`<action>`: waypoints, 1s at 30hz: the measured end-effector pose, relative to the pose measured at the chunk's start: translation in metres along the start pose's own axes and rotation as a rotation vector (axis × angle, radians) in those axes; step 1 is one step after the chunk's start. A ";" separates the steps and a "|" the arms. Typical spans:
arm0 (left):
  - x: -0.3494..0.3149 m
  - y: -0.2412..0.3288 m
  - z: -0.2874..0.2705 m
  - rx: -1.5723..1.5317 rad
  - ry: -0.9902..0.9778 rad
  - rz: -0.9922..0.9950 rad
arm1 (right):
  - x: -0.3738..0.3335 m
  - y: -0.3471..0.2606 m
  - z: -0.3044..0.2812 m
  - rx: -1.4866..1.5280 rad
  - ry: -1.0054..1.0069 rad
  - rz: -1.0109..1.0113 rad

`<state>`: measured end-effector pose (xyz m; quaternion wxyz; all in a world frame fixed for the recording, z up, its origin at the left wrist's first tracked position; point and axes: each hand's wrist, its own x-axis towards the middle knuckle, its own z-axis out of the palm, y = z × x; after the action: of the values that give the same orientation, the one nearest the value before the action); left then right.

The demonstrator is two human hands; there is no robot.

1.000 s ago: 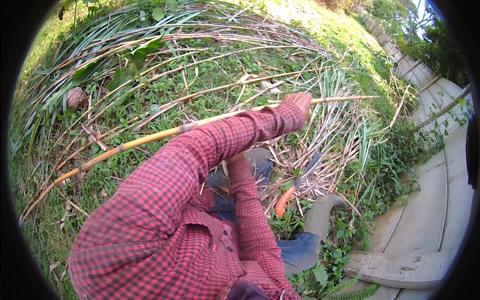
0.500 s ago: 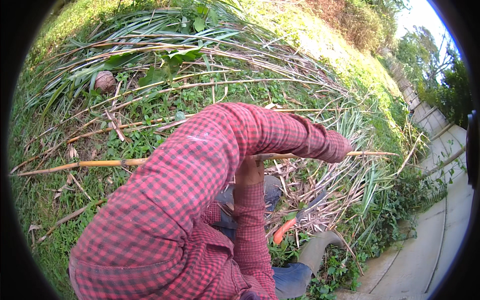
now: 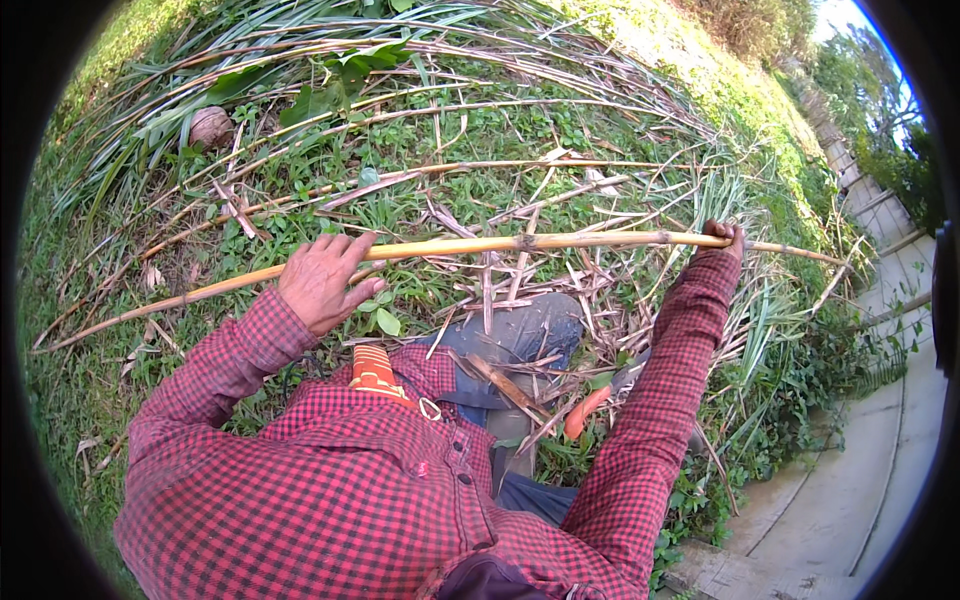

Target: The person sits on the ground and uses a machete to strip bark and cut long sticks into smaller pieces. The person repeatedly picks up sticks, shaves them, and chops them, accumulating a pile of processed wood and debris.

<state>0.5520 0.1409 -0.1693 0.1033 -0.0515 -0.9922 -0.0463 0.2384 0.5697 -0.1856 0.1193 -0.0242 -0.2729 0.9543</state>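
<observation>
A long yellow cane stalk (image 3: pixel 590 240) with darker joints runs across in front of me, bowed slightly upward. My right hand (image 3: pixel 725 238) is closed round its thinner right part. My left hand (image 3: pixel 325 280) lies over its left part, fingers stretched and thumb held apart, touching the stalk without a closed grip. Below the stalk, between my arms, an orange handle (image 3: pixel 587 411) of a bladed tool rests among dry husks. The blade is partly hidden by my right sleeve.
More cane stalks with long green leaves (image 3: pixel 300 50) lie piled on the grass ahead. A brown round object (image 3: pixel 211 127) sits at far left. Dry husk strips (image 3: pixel 590 285) litter the ground by my boots. A concrete path (image 3: pixel 850 450) runs along the right.
My left arm, formerly crossed over to the stalk's right part, has swung back left. My right hand has moved from the stalk's middle to its right part. My left hand's fingers now show spread.
</observation>
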 end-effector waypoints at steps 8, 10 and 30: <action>0.079 0.031 0.010 -0.287 0.151 0.104 | -0.072 -0.009 0.006 -0.563 0.086 0.128; 0.120 0.063 0.012 -0.437 0.271 0.277 | -0.119 0.042 -0.008 -0.686 -0.058 0.251; 0.063 0.125 0.074 -0.551 -0.104 0.231 | -0.234 0.139 -0.065 -0.057 0.127 0.107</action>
<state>0.4898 0.2778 -0.2176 0.0390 -0.1925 -0.9339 -0.2987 0.4425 0.4323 -0.3189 0.0844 -0.1027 -0.2900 0.9477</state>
